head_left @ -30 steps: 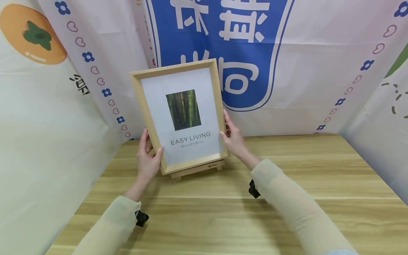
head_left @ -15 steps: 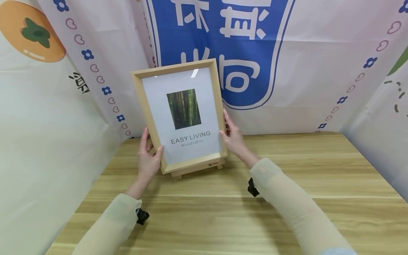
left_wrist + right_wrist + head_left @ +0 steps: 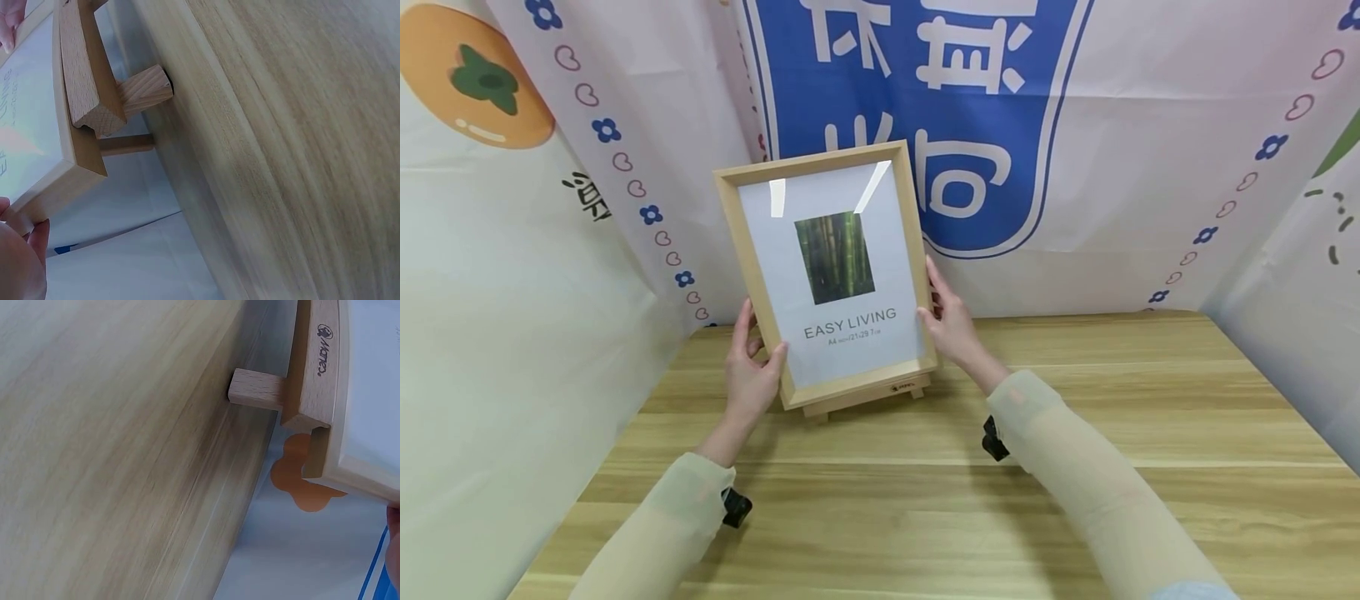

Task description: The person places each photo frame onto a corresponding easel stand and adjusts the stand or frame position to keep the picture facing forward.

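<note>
A light wooden picture frame point(image 3: 842, 379) with a bamboo picture and the words EASY LIVING leans back on a small wooden easel point(image 3: 868, 396). Its lower edge sits on the easel's ledge point(image 3: 81, 69), seen close in the left wrist view. My left hand point(image 3: 751, 379) grips the frame's left side low down, thumb on the front and fingers round the outer edge. On the opposite side, my right hand point(image 3: 951, 325) holds the frame the same way. In the right wrist view the easel's front foot point(image 3: 256, 389) stands on the tabletop. Most of the easel is hidden behind the frame.
A wood-grain table point(image 3: 880, 517) stretches toward the viewer. Behind it hangs a white printed cloth point(image 3: 1112, 208) with a blue panel, close at the back of the frame. More cloth point(image 3: 512, 333) closes off the left side.
The frame's top-left corner has shifted slightly right, and bright reflections have appeared on its glazing. Both hands keep their hold, the left moving a touch to the right.
</note>
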`<state>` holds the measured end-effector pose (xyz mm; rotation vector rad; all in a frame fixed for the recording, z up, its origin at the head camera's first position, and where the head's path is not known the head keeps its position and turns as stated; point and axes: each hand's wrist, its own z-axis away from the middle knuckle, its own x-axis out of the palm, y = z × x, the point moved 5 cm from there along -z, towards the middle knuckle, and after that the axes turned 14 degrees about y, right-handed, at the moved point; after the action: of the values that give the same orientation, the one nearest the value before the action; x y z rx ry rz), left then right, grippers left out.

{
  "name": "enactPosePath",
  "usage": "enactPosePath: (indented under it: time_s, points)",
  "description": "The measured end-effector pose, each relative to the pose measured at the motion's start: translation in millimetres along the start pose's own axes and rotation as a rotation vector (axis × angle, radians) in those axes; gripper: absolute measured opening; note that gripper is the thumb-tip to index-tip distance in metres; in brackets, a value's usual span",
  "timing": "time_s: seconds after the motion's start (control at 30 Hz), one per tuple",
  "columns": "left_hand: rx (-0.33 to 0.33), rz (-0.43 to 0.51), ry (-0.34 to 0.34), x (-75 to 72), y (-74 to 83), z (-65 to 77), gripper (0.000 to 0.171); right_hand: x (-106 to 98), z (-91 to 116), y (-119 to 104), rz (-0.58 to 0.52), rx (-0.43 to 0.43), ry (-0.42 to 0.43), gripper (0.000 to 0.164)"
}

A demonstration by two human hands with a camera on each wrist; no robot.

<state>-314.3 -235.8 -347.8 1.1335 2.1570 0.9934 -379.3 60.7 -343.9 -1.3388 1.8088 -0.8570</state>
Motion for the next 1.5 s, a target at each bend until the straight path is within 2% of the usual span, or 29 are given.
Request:
enactPosePath:
  time_s: [0.3,0.5,0.83,0.9,0.97,1.13,1.2,1.3,1.43,1.5]
  points:
    - [-0.015,0.006,0.003,-2.6,-2.0,0.1,0.088,3.3,0.7,0.1,0.0,0.012,-0.01,0.084]
    - [-0.003,0.003,-0.005,-2.8,-4.4,-0.7,0.088,4.1,0.6,1.3,0.005,0.004,-0.008,0.083]
    - [-0.016,0.012,-0.016,-1.0,-6.0,-2.8,0.085,2.2,-0.8,-0.3,0.067,-0.014,-0.016,0.082]
    - [-0.025,0.025,-0.028,-0.1,-4.2,-1.8,0.084,1.0,-0.7,0.3,0.071,-0.021,-0.015,0.082]
    - [-0.034,0.035,-0.044,-0.2,4.0,1.5,0.082,-0.7,0.5,1.9,0.06,-0.023,-0.019,0.082]
    - [-0.079,0.038,-0.079,-5.0,20.6,16.3,0.082,-9.8,8.7,11.0,0.016,-0.031,-0.045,0.086]
    - [-0.121,0.034,-0.092,-7.3,16.3,23.1,0.085,-14.7,14.7,16.3,-0.012,-0.03,-0.073,0.089]
    - [-0.172,0.024,-0.108,-10.6,-0.6,32.6,0.09,-21.0,27.6,23.8,-0.052,-0.003,-0.133,0.092]
    - [-0.247,0.023,-0.143,-14.6,-22.5,44.0,0.099,-24.9,48.9,17.4,-0.045,0.067,-0.211,0.094]
    - [-0.279,0.017,-0.171,-15.2,-26.4,50.2,0.103,-23.2,56.7,20.8,-0.038,0.097,-0.233,0.096]
